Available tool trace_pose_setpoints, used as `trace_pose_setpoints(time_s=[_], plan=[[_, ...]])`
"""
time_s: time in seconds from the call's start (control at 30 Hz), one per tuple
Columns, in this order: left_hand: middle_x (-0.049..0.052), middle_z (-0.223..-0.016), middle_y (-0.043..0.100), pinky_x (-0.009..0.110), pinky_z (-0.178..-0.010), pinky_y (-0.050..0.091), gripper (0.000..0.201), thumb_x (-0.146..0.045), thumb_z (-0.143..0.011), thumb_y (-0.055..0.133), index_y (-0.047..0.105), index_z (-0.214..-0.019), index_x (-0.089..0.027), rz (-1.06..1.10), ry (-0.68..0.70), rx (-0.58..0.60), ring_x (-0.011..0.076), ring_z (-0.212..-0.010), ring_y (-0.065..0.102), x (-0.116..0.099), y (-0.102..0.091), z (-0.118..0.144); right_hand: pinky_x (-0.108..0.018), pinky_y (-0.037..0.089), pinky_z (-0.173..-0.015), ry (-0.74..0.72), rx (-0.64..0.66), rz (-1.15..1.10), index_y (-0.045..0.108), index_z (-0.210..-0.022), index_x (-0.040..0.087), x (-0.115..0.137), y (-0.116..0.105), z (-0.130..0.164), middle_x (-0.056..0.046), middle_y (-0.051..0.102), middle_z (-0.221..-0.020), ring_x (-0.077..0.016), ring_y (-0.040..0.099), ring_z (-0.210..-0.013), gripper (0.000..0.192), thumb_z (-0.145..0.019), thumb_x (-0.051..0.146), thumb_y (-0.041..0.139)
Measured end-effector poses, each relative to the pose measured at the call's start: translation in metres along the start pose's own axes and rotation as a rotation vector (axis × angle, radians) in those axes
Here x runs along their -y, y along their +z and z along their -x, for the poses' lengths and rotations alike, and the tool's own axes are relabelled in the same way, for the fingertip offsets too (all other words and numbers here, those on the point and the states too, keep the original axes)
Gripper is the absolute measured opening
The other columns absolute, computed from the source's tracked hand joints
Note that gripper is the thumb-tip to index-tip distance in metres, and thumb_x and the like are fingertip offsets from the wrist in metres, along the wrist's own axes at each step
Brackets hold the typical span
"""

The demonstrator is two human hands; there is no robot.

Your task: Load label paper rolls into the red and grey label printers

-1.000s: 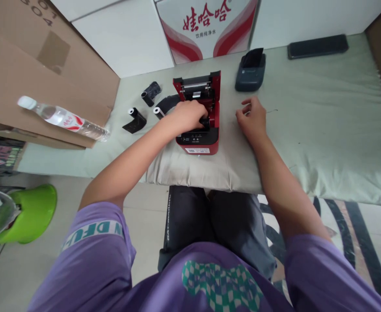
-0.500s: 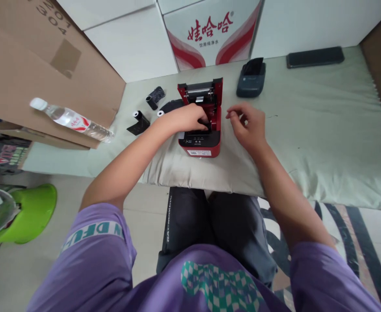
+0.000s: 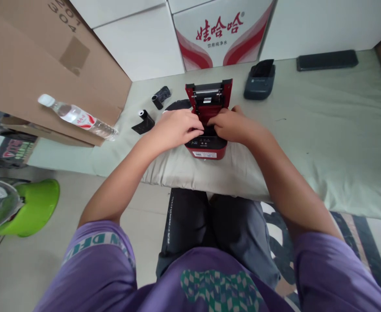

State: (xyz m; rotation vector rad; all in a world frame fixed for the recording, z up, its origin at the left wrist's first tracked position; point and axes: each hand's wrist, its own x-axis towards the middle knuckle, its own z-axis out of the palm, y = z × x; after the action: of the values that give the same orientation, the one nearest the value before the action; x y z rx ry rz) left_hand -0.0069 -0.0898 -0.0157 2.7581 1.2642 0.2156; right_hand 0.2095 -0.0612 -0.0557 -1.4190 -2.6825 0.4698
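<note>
In the head view, the red-and-black portable printer (image 3: 213, 141) was seen near the front edge of a bench covered in pale green cloth (image 3: 333, 130), ahead of the wearer's knees. Its lid (image 3: 209, 89) was raised at the back, its roller was exposed, and a white label (image 3: 205, 154) was borne on its front.

The left hand (image 3: 179, 128) was laid over the printer's left side, with its fingers bent narrowly towards the opening and the thumb set close to the front panel. The right hand (image 3: 231, 125) was brought in from the other side, and its bent fingers were dipped into the compartment. Whether anything was gripped by either hand could not be told, since the fingertips were partly hidden.

To the left, a black roll with a white core (image 3: 147, 118) was placed, a short tail unwound from it; behind it a second black roll (image 3: 157, 102) was seen. A dark sheet (image 3: 179, 104) was partly covered by the left hand. Beyond the right hand, a dark pocket printer (image 3: 258, 86) was set, with a black strip stood up from its top. Farther right, a flat black oblong object (image 3: 327, 60) was placed along the wall side.
</note>
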Motion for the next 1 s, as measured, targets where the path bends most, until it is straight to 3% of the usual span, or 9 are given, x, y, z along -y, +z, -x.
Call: trace_pose_setpoints(time_s=[0.1,0.17,0.3,0.37,0.5,0.63,0.83,0.9,1.0], plan=[[0.003,-0.107,0.084,0.038,-0.091,0.055,0.025,-0.034,-0.104,0.062,0.086,-0.107,-0.028,-0.019,0.002,-0.076,0.0243,-0.106,0.074,-0.005,0.0,0.011,-0.058,0.039,-0.109,0.0,0.001,-0.019,0.08,-0.115,0.019,0.002,0.003,0.001,-0.017,0.079,-0.119,-0.0366,0.064,-0.124,0.044,-0.095,0.006,0.044],[0.004,-0.106,0.084,0.038,-0.09,0.055,0.025,-0.035,-0.104,0.061,0.085,-0.106,-0.028,-0.019,-0.003,-0.111,0.0242,-0.104,0.074,-0.007,0.001,0.016,-0.055,0.043,-0.107,-0.02,-0.137,-0.134,0.079,-0.102,0.021,-0.004,0.009,0.0,-0.013,0.079,-0.106,-0.0333,0.067,-0.112,0.034,-0.094,0.01,0.048],[0.003,-0.105,0.084,0.037,-0.088,0.055,0.027,-0.036,-0.106,0.06,0.085,-0.106,-0.028,0.01,0.008,-0.144,0.0232,-0.101,0.075,-0.007,0.007,0.022,-0.049,0.051,-0.103,0.043,-0.843,-0.477,0.067,-0.096,0.025,-0.025,0.018,-0.005,-0.01,0.073,-0.102,-0.0287,0.066,-0.105,0.02,-0.099,0.021,0.047],[0.004,-0.104,0.084,0.037,-0.086,0.055,0.027,-0.036,-0.107,0.059,0.085,-0.106,-0.028,0.008,0.018,-0.157,0.0229,-0.1,0.074,-0.007,0.01,0.022,-0.049,0.051,-0.109,0.054,-1.034,-0.643,0.063,-0.102,0.027,-0.034,0.018,-0.012,-0.011,0.071,-0.113,-0.0278,0.064,-0.112,0.015,-0.101,0.03,0.049],[0.003,-0.101,0.084,0.036,-0.082,0.055,0.026,-0.035,-0.106,0.06,0.085,-0.103,-0.027,-0.034,0.027,-0.212,0.0224,-0.096,0.073,-0.008,0.011,0.023,-0.045,0.056,-0.103,-0.05,-0.845,-0.922,0.064,-0.099,0.028,-0.042,0.024,-0.024,-0.005,0.071,-0.105,-0.024,0.067,-0.104,0.035,-0.105,0.058,0.047],[0.004,-0.101,0.082,0.038,-0.084,0.055,0.024,-0.033,-0.105,0.062,0.085,-0.102,-0.028,-0.042,0.052,-0.269,0.0228,-0.096,0.072,-0.009,0.012,0.025,-0.049,0.056,-0.107,-0.117,-0.799,-0.937,0.069,-0.094,0.028,-0.036,0.04,-0.015,-0.003,0.074,-0.101,-0.0253,0.068,-0.104,0.052,-0.1,0.077,0.051],[0.004,-0.1,0.08,0.04,-0.086,0.054,0.019,-0.031,-0.103,0.067,0.085,-0.098,-0.027,0.103,0.078,-0.353,0.0214,-0.091,0.068,-0.009,0.022,0.025,-0.06,0.037,-0.132,-0.199,-0.689,-0.979,0.077,-0.094,0.031,-0.041,0.062,-0.009,-0.004,0.075,-0.135,-0.0331,0.059,-0.143,0.032,-0.096,0.062,0.068],[0.004,-0.099,0.08,0.041,-0.088,0.054,0.016,-0.03,-0.101,0.069,0.084,-0.097,-0.027,0.176,0.07,-0.378,0.0208,-0.09,0.068,-0.008,0.026,0.024,-0.06,0.027,-0.138,-0.173,-0.639,-0.981,0.079,-0.109,0.034,-0.049,0.07,-0.015,-0.001,0.065,-0.154,-0.0345,0.045,-0.158,0.029,-0.091,0.056,0.073],[0.003,-0.099,0.079,0.044,-0.095,0.055,0.012,-0.03,-0.098,0.073,0.084,-0.094,-0.027,0.273,0.029,-0.42,0.0206,-0.092,0.068,-0.006,0.031,0.021,-0.06,0.021,-0.141,-0.136,-0.557,-1.063,0.063,-0.15,0.041,-0.06,0.081,-0.024,0.002,0.051,-0.168,-0.0344,0.035,-0.165,0.068,-0.084,0.05,0.077]])
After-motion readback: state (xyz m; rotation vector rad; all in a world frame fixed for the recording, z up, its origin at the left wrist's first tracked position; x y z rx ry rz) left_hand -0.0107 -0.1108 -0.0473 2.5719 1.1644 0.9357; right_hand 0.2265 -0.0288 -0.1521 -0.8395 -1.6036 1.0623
